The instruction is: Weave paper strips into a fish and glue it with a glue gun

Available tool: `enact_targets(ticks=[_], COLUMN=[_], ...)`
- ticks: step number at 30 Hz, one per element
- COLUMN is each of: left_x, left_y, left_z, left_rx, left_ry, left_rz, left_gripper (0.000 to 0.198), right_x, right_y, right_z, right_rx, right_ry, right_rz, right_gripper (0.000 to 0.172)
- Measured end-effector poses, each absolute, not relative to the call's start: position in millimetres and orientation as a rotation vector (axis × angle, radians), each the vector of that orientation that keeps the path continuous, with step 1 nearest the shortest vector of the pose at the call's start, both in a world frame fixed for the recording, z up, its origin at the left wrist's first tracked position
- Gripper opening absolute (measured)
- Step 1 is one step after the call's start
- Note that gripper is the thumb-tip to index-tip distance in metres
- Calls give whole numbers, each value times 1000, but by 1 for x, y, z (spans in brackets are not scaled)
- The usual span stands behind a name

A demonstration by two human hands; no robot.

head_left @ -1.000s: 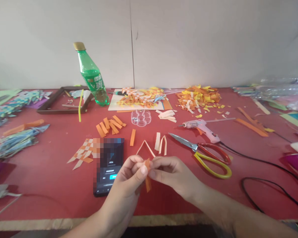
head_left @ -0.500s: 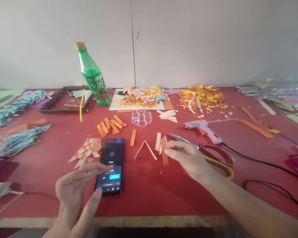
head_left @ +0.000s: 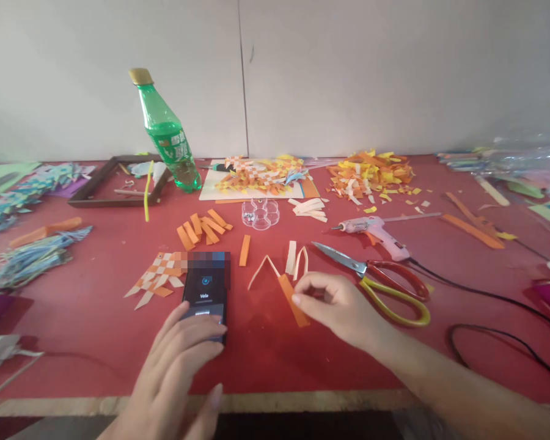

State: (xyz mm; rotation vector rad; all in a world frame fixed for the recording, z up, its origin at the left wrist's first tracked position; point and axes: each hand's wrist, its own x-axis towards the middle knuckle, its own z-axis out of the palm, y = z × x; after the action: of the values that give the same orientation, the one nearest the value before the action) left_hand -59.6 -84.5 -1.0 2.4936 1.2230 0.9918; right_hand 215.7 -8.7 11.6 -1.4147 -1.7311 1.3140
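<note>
My right hand [head_left: 341,305] pinches an orange paper strip [head_left: 291,300] by its right edge, low over the red table. The strip's upper end overlaps a leg of a cream strip folded into a V [head_left: 258,272]. Just behind the hand are a flat cream strip [head_left: 291,256] and another folded cream strip [head_left: 305,260]. My left hand [head_left: 178,360] is open, its fingers stretched across the lower part of a phone [head_left: 205,281] with a lit screen. Left of the phone, a woven orange-and-cream checkered paper piece [head_left: 154,274] lies flat.
Scissors [head_left: 366,269] lie blades open beside my right hand, with a pink glue gun [head_left: 376,235] and its cable behind. Farther back are a green bottle [head_left: 172,140], a dark frame [head_left: 101,177], a clear flower-shaped tray [head_left: 260,215] and a paper-scrap pile [head_left: 371,174].
The orange strip and my right hand have moved left and nearer to me, uncovering the folded cream strip. My left hand has shifted right and turned palm down over the phone.
</note>
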Motion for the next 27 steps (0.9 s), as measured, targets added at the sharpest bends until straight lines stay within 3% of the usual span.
enact_targets(ticks=[6, 14, 21, 27], left_x=[-5, 3, -43, -83], left_y=[-90, -90, -71, -46], left_z=[5, 1, 9, 8], left_rx=[2739, 2739, 2779, 2530], left_ry=[1101, 1180, 1422, 1706], left_rz=[988, 973, 763, 877], left_gripper=[29, 22, 37, 24], right_x=[199, 203, 222, 223], right_y=[-43, -48, -42, -46], right_z=[10, 2, 0, -3], right_rx=[-1494, -1454, -784, -756], right_ry=[-2117, -2282, -2457, -2431], right_rz=[838, 447, 632, 681], right_gripper=[10, 6, 18, 23])
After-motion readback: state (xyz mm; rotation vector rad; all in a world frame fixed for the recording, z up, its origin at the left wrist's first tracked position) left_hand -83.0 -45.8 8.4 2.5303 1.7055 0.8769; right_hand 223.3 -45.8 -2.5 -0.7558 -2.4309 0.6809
